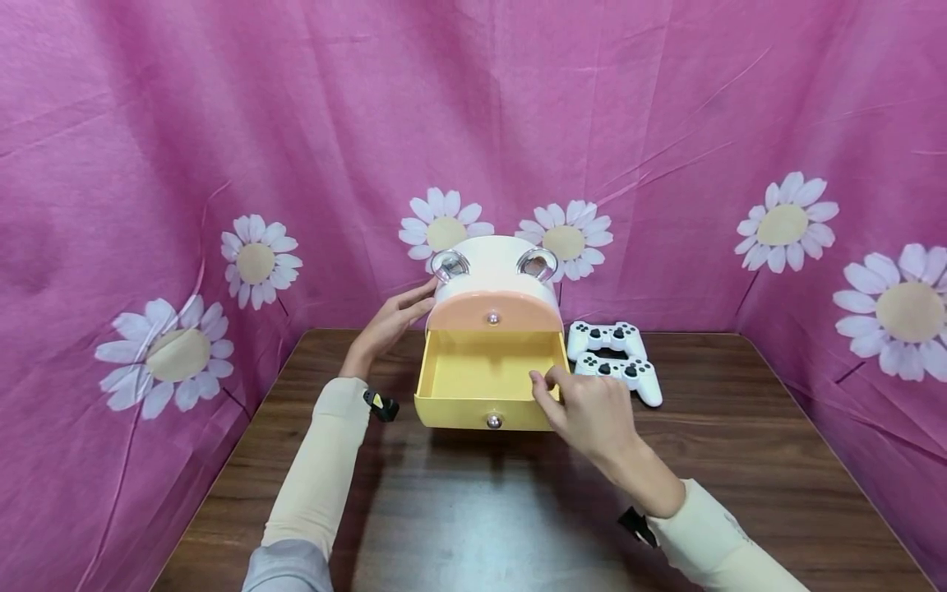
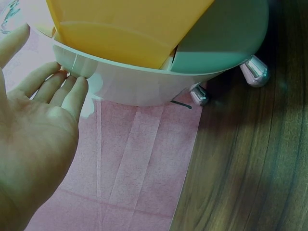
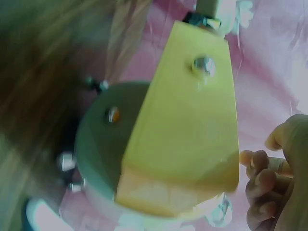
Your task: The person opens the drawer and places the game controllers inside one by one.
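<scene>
As the yellow drawer (image 1: 459, 413) juts out, straight-fingered left hand (image 1: 389, 327) touches tabletop cabinet (image 1: 491, 267).
Right hand (image 1: 598, 415), near right, loosely curled.

One rounded drawer cabinet (image 1: 488, 255) carries two chrome-rimmed eyes (image 1: 450, 265), at eleven and one o'clock, and three drawers (a peach drawer (image 1: 462, 312), a yellow drawer (image 1: 455, 413) and a green drawer (image 3: 102, 144), one silver knob (image 1: 493, 317) apiece). Two hands flank it: left hand (image 1: 392, 325) at nine o'clock, right hand (image 1: 598, 415) at four. Two white game controllers (image 1: 607, 335) lie at three o'clock, and six printed daisies (image 1: 446, 233) run from nine through twelve to three.
</scene>
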Demonstrator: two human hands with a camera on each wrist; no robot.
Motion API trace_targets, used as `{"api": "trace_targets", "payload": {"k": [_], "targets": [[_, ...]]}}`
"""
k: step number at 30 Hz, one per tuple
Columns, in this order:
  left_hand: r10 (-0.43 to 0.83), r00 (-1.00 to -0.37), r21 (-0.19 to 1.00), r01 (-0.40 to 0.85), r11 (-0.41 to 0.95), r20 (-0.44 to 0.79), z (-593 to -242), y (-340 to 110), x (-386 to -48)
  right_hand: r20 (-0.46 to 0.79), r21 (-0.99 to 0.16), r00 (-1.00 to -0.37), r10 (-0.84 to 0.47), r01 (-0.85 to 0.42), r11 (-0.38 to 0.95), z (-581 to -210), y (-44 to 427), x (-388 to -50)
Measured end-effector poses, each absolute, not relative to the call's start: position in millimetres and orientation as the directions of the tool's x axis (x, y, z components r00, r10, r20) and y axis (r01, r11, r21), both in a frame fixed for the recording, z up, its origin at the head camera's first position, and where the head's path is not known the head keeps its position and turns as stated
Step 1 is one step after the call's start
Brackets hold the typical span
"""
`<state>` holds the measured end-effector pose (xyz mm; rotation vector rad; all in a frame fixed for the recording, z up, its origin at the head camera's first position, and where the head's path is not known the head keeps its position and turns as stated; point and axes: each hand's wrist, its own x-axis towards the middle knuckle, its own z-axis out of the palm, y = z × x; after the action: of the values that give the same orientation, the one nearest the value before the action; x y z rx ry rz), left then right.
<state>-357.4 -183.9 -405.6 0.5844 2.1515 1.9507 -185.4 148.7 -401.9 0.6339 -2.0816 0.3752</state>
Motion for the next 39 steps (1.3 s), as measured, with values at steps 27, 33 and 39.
{"api": "trace_targets", "payload": {"k": [27,33,39], "targets": [[0.421,-0.894,0.981,0.188,0.042,0.153,-406,-185,-358,0.352,-0.152,-0.86,-0.37,-0.443,0.883,-380,263,-277],[0.41,-0.899,0.981,0.188,0.051,0.151,-406,-184,-357,0.179,-0.18,-0.897,-0.404,-0.433,0.883,-386,275,-293],[0.406,-0.902,0.982,0.181,0.051,0.145,-407,-184,-357,0.035,-0.247,-0.896,-0.442,-0.436,0.865,-398,284,-306]]}}
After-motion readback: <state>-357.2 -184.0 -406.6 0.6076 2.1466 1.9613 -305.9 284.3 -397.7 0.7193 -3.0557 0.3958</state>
